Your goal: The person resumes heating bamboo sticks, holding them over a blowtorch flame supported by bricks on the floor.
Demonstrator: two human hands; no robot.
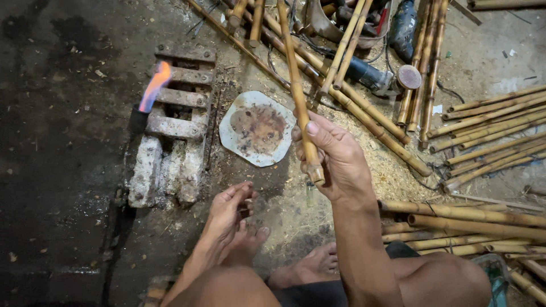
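My right hand (333,156) covers lower part of bamboo stick (297,85); stick's top cut off by upper edge. My left hand (227,213) hides part of foot (250,241) beneath; I cannot tell whether its fingers pinch anything. Torch (138,118) body dark, shape unclear below flame (154,84). Grinder (375,77) half buried under bamboo poles (489,119); poles run off right edge. Knees cut off by bottom edge.

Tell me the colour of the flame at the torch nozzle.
The flame is orange at its tip, fading to pink and blue near the dark nozzle; head view.
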